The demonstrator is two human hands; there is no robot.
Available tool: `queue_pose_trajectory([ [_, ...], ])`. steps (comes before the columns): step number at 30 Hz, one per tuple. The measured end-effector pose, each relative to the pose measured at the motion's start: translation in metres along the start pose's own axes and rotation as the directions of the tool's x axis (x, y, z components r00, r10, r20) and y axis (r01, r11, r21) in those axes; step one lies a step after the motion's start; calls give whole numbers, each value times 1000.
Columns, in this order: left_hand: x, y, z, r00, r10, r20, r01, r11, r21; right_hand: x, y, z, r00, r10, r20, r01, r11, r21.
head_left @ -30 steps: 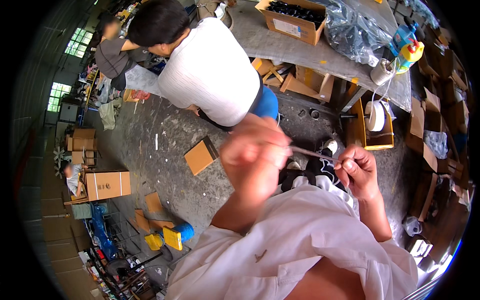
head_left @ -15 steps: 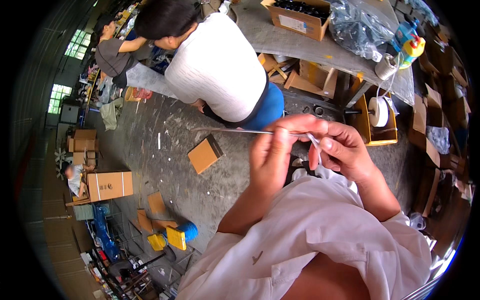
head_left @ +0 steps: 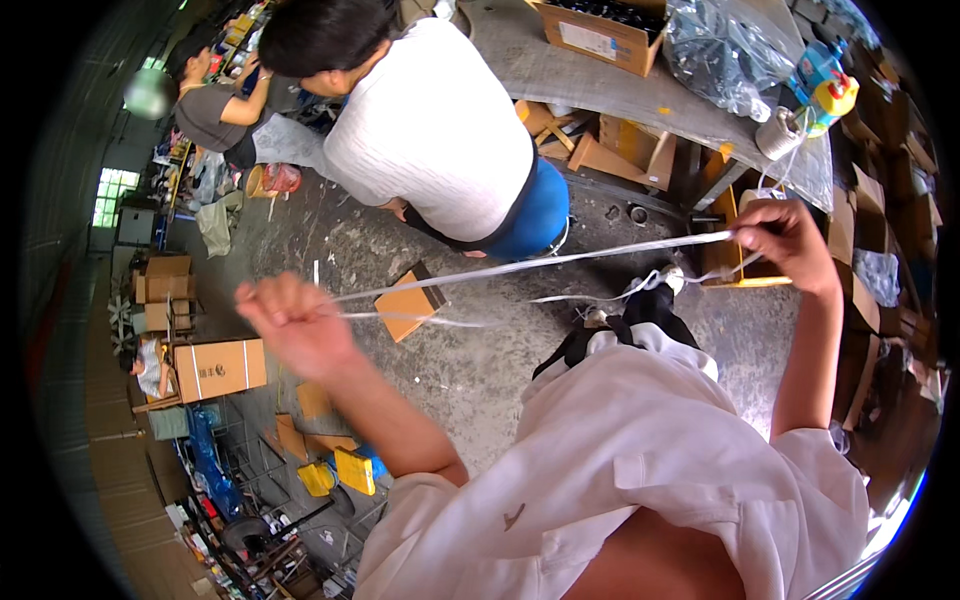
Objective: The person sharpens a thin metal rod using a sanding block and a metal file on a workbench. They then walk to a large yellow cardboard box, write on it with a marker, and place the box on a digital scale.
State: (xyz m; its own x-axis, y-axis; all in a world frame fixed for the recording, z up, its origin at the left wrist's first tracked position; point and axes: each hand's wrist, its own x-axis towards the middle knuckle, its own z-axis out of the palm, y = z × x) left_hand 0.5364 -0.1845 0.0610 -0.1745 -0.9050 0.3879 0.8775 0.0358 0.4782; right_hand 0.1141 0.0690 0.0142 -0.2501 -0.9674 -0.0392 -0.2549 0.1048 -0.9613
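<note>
A white cord runs taut across the space in front of my body, between my widely parted hands. At its left end my left hand is closed on the cord, its fingers slightly blurred. A loose strand trails from this hand toward the middle. My right hand pinches the cord's other end between thumb and fingers, higher up and close to the table's lower edge. From the right hand another slack strand droops across, passing in front of my shoes.
Ahead, a person in a white top sits bent forward, with a second person beyond. A grey table holds a carton, clear plastic bags, bottles and a cord spool. An open-flapped cardboard box lies on the floor; stacked cartons line the right.
My hands were close together around the cord. They have moved far apart, left hand to the left and right hand to the right, stretching the cord between them.
</note>
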Motion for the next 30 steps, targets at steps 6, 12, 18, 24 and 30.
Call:
queue_pose_trajectory([
  [6, 14, 96, -59, 984, 176, 19, -177, 984, 26, -36, 49, -71, 954, 95, -286, -141, 979, -145],
  [12, 20, 172, -78, 866, 492, -86, -390, 773, 501, -65, 93, -126, 879, 93, -468, -226, 945, -237],
  [18, 25, 247, -124, 395, 918, -42, -452, 235, 860, -89, 152, -204, 630, 117, -767, -461, 852, -249],
  [24, 15, 289, -121, 82, 959, 272, -217, -249, 944, -159, 235, -307, 448, 22, -894, -598, 750, -282],
  [30, 31, 318, -104, 225, 765, 603, -119, -593, 797, -196, 231, -373, 826, -394, -404, -558, -460, -691],
])
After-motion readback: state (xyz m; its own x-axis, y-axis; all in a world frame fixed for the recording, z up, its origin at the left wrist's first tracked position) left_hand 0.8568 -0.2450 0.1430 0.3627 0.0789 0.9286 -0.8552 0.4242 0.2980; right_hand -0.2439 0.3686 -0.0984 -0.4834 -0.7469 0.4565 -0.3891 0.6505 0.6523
